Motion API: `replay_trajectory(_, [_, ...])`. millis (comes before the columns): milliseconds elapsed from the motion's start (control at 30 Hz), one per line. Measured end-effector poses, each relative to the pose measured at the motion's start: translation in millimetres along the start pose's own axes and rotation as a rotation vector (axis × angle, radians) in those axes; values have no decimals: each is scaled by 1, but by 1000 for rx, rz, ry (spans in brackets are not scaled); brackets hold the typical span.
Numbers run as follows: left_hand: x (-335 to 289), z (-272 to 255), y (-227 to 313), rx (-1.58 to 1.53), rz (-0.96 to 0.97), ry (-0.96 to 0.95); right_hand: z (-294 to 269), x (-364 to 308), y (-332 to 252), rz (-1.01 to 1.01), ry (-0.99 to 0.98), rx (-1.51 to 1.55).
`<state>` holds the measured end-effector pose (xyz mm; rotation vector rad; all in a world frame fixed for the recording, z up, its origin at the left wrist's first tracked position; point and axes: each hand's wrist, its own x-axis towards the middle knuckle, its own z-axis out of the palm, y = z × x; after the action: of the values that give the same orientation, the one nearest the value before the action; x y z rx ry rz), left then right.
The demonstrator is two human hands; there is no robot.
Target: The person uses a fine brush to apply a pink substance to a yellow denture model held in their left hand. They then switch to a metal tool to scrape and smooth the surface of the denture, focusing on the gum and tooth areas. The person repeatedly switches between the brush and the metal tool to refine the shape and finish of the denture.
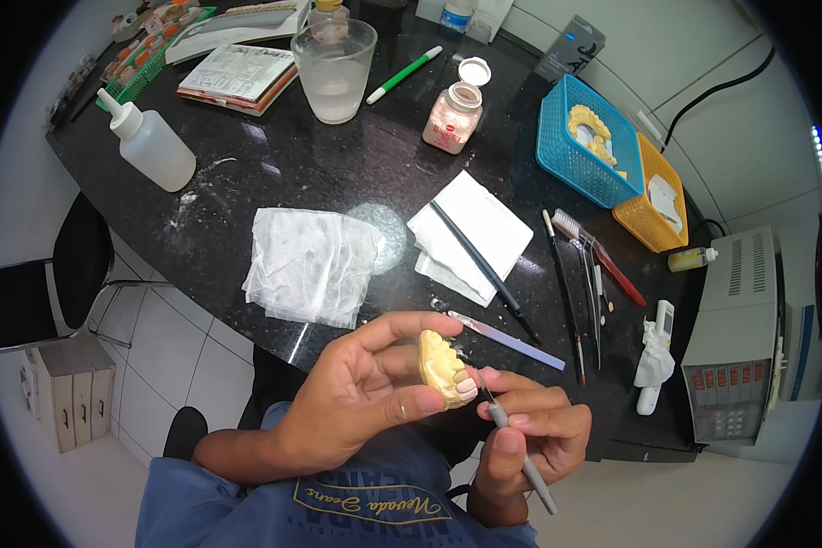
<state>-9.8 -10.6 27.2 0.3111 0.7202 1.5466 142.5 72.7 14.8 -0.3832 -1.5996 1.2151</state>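
Observation:
Between the thumb and fingers of my left hand (356, 384) is a yellow plaster dental cast (440, 365), raised above my lap in front of the counter's near edge. Pale pinkish-white teeth (466, 387) stand out at its lower right side. My right hand (534, 420) pinches a grey-handled dental carving tool (525, 461), its handle slanting down to the right. The thin metal end of the tool points up at the pale teeth; whether it touches them I cannot tell. A purple strip-like file (511, 342) lies on the counter just beyond my hands.
On the dark counter (338, 169) lie a crumpled white sheet (310, 265) and folded tissue (475, 228) under a dark brush (484, 265). Behind them stand a water cup (333, 78), an open powder jar (452, 119) and a squeeze bottle (155, 146). Blue basket (566, 151) and brushes occupy the right.

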Motion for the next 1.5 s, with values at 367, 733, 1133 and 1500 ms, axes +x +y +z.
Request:
replay_trajectory(367, [1, 0, -2, 13, 10, 12, -1, 5, -3, 1, -7, -41])
replay_trajectory(733, [1, -1, -4, 15, 28, 5, 0, 5, 0, -13, 8, -49])
replay_trajectory(1133, [1, -1, -3, 6, 22, 10, 0, 5, 2, -9, 8, -46])
replay_trajectory(1500, [1, -3, -4, 19, 29, 6, 0, 6, 2, -15, -3, -57])
